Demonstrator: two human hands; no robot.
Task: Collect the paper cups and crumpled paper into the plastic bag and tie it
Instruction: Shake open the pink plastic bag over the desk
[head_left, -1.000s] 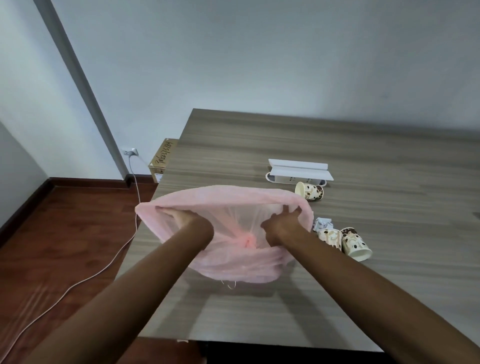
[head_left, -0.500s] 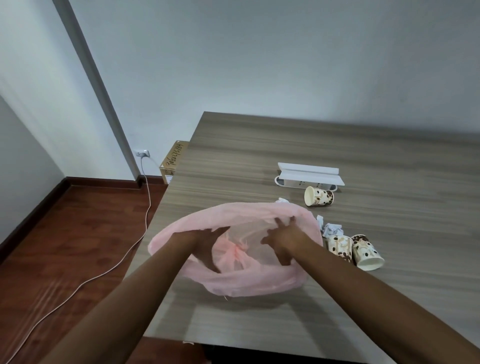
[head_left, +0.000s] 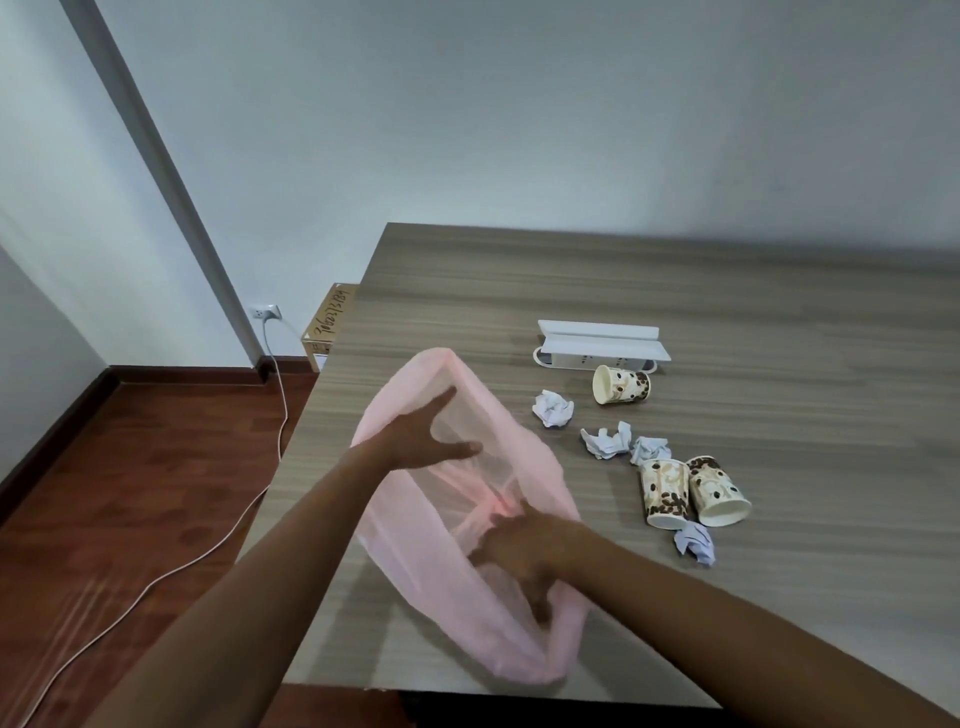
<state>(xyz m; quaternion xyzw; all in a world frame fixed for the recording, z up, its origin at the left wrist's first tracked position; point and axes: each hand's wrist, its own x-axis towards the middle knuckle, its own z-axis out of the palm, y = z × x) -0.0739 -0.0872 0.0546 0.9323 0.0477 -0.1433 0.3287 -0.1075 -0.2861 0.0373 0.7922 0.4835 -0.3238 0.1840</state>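
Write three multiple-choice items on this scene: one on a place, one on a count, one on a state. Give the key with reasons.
1. Where does the power strip lie?
A. on the floor
B. on the table, beyond the cups
C. inside the bag

2. How many paper cups are on the table?
A. three
B. one
C. five

3. What state is the pink bag in?
A. tied shut
B. held open, nothing in it
C. full of cups

Key: B, it sits behind the far cup; A, that one plus a pair; B, the left hand and right hand spread its mouth.
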